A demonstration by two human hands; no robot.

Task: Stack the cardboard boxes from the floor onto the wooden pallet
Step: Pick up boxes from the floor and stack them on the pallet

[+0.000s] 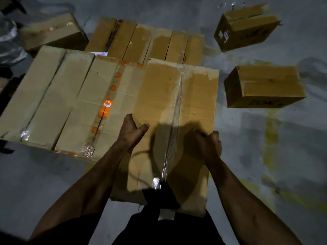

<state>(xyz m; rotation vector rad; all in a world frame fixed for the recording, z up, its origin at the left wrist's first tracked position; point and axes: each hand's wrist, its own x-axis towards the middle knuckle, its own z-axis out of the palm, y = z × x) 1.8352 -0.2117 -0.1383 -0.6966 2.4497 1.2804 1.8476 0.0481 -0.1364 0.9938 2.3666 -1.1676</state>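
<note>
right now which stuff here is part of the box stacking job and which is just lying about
Part of the job:
- large taped box, gripped by left hand and right hand
- orange-taped box and plain box beside it
- row of boxes behind
- floor boxes at right and far left

Lying about:
- plastic wrap at left edge

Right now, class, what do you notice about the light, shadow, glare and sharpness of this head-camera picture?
Head view: dim, with light from above; a dark shadow crosses the held box near the left hand and right hand; glare glints off its clear tape; the two floor boxes at right look soft and smeared; wide-angle bending curves the edges.
</note>
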